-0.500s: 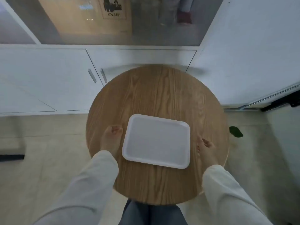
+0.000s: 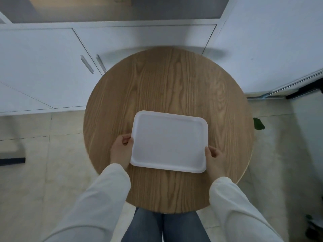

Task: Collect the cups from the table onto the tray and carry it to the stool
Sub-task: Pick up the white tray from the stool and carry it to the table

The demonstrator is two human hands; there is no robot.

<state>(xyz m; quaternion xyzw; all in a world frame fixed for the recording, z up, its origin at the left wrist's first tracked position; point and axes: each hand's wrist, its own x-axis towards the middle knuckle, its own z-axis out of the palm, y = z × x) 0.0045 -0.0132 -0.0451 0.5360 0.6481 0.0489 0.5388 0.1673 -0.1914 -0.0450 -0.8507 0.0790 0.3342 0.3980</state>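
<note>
A white rectangular tray [image 2: 169,141] lies on a round wooden top [image 2: 167,81], slightly turned, with nothing on it. My left hand [image 2: 121,151] grips the tray's left edge, fingers curled at the rim. My right hand [image 2: 215,158] grips the right edge near the tray's front corner. No cups are in view.
White cabinet doors with metal handles [image 2: 86,64] stand behind the round top. A white panel [image 2: 271,49] rises at the right. Beige tiled floor surrounds the top, with a green leaf [image 2: 259,124] on it at the right and a dark bar [image 2: 12,160] at the left.
Both hands have moved inward from beside the tray and closed on its left and right edges. The view has tilted down a little.
</note>
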